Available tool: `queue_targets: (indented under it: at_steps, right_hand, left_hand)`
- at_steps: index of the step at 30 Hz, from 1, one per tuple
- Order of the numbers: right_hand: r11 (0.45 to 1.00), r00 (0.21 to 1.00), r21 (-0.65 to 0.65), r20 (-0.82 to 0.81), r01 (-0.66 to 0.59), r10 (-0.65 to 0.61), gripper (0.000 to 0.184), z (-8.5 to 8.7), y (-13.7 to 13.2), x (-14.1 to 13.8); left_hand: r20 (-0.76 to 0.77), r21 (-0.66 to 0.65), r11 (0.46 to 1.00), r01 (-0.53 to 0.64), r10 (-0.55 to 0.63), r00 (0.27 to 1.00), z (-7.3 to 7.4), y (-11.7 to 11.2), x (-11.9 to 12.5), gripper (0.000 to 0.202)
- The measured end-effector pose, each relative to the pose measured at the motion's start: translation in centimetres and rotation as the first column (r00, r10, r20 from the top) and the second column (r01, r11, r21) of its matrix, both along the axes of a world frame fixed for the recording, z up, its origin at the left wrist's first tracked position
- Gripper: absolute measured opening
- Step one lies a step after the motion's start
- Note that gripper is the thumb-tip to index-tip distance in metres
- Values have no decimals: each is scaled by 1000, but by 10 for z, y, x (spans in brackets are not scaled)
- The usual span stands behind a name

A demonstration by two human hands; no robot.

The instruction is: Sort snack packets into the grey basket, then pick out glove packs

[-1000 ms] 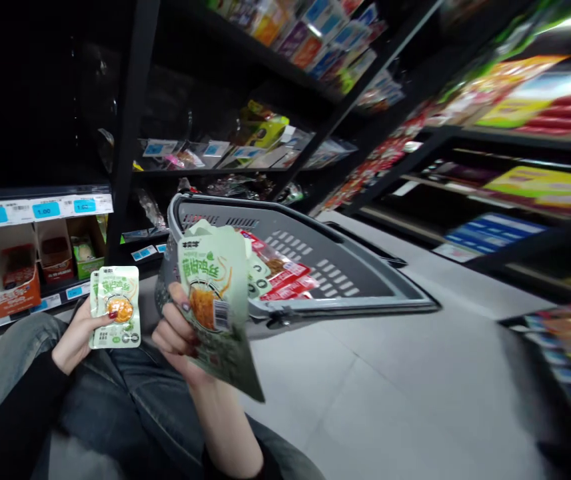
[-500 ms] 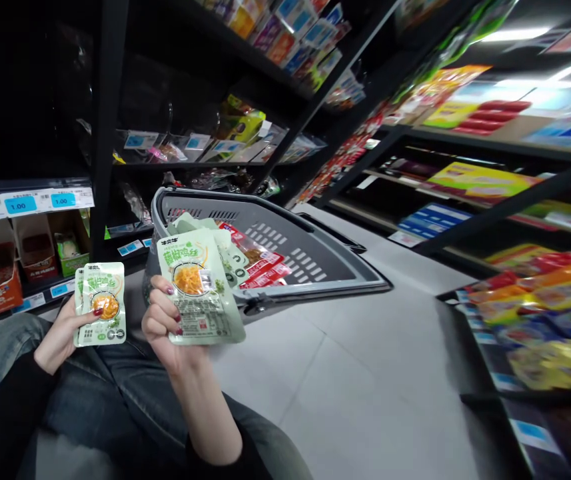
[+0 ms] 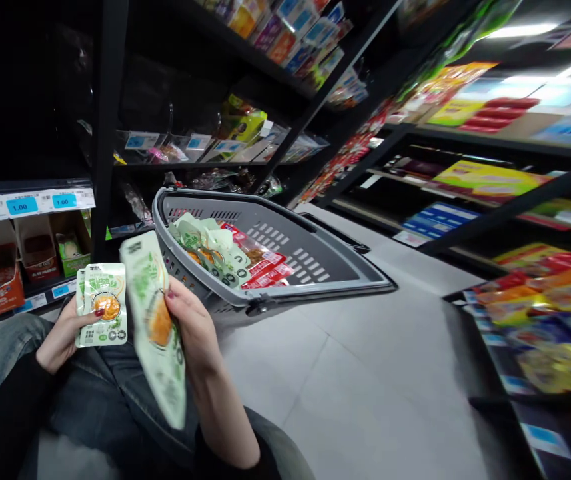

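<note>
My left hand [image 3: 61, 337] is closed on a small stack of pale green snack pouches [image 3: 102, 307], thumb across the front, their printed orange food picture facing me. Close beside it, my right hand [image 3: 192, 327] grips another light green pouch [image 3: 152, 320], turned at an angle and slightly blurred. This pouch is tilted, its top leaning left. Past my right hand stands a grey shopping basket [image 3: 285, 220]. Inside it lie several similar green pouches [image 3: 210, 243] and some red packets [image 3: 270, 267].
On the left is a black shelf with price labels [image 3: 25, 203] and open cartons of snacks [image 3: 68, 250]. Another shelf at the right carries bright packets [image 3: 555, 293]. Grey tiled floor [image 3: 345, 373] runs between them. My crossed legs in jeans [image 3: 110, 387] are below my hands.
My right hand has turned its pouch from front-facing to edge-on and brought it left and down, away from the basket rim. My left hand stays nearly still with its pouches.
</note>
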State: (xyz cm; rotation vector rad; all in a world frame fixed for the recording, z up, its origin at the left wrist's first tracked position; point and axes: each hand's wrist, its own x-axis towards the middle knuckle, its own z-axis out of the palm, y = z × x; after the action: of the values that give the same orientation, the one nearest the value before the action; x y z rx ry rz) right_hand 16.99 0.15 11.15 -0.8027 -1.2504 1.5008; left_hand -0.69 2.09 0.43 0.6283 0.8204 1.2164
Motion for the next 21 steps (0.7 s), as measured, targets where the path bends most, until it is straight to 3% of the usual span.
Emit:
queue_targets:
  at_steps: [2, 10, 14, 16, 17, 19, 20, 21]
  right_hand:
    - [995, 996, 56, 51, 77, -80, 24, 3, -2, 2]
    - [982, 986, 123, 68, 143, -152, 14, 9, -6, 3]
    - [922, 902, 218, 230, 319, -366, 12, 17, -10, 5]
    - [817, 784, 346, 271, 462, -558, 10, 25, -10, 15]
    - [725, 690, 427, 268, 540, -672, 11, 31, -9, 23]
    - [462, 412, 612, 234, 642, -881, 14, 42, -2, 43]
    - [323, 248, 705, 211, 631, -945, 15, 49, 2, 53]
    - [219, 100, 790, 197, 573, -975, 17, 54, 8, 64]
  left_hand:
    - [3, 19, 1000, 9, -9, 1000, -1, 0, 0, 59]
    - [-7, -28, 999, -22, 22, 1000, -1, 2, 0, 59]
    - [-22, -37, 997, -69, 68, 997, 0, 2, 0, 54]
    - [-19, -45, 997, -64, 63, 998, 2, 1, 0, 55]
    - [-19, -55, 997, -53, 52, 998, 3, 1, 0, 56]
    - [-17, -74, 997, -32, 30, 999, 5, 1, 1, 58]
    - [-15, -81, 996, -23, 22, 1000, 5, 1, 2, 58]
    - [-14, -85, 996, -18, 17, 1000, 5, 1, 3, 58]
